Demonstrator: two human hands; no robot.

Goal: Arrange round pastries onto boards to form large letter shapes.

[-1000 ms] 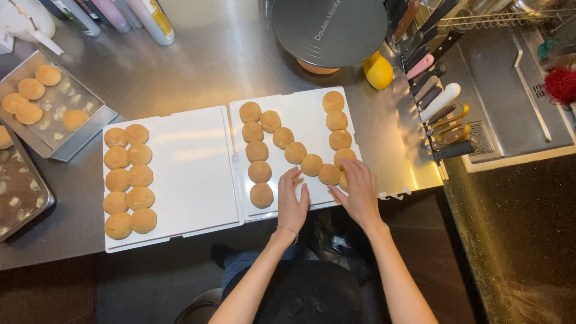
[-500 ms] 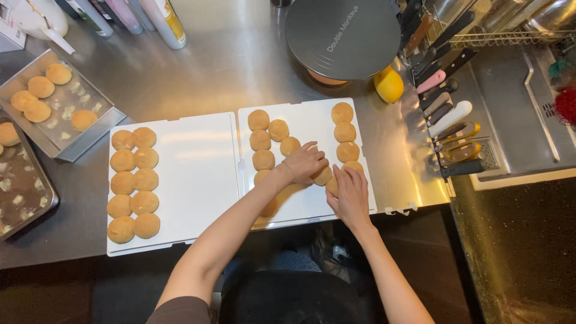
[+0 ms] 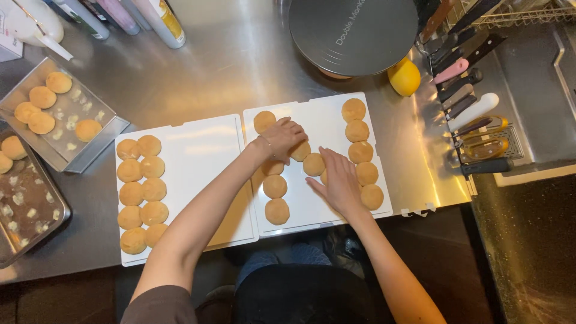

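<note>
Now my left hand (image 3: pixel 283 137) curls over a bun (image 3: pixel 299 150) on the right board (image 3: pixel 327 117), seemingly gripping it. My right hand (image 3: pixel 339 181) lies flat, holding nothing, at five o'clock from that bun, farther off.

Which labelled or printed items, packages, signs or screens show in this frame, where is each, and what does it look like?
Squeeze bottles: top left of the steel counter, a leaning row, pale bodies; the rightmost carries a yellow-orange label.
Round dark lid: top centre, behind the right white board, grey-black disc with pale lettering along its edge.
White box corner: far top left, printed side mostly cropped.
No signs or screens in view.
</note>
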